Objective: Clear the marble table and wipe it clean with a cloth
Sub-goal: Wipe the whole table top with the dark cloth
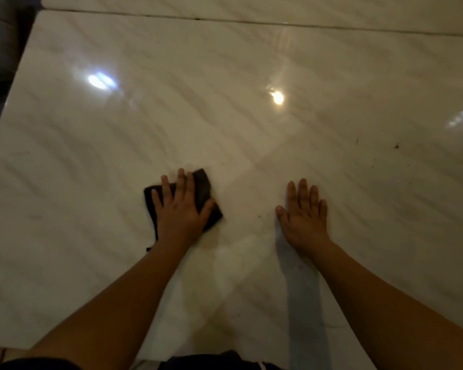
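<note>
The marble table point(251, 76) was mid-wipe.
The left hand point(181, 206) pressed flat, fingers straight, on the dark cloth point(205, 189) near the front middle, probably to drag it by palm; the right hand point(305, 212) lay spread and empty on the stone beside, seemingly bracing. Small dark specks point(396, 146) dotted the far right.

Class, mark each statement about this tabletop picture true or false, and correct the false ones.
1. The left hand presses a dark cloth flat against the marble table. True.
2. The right hand holds a second cloth. False: it lies flat on bare marble with straight fingers, holding nothing.
3. The cloth is bright white. False: it is dark, nearly black.
4. A few dark specks show on the table, off to the right of both hands. True.
</note>
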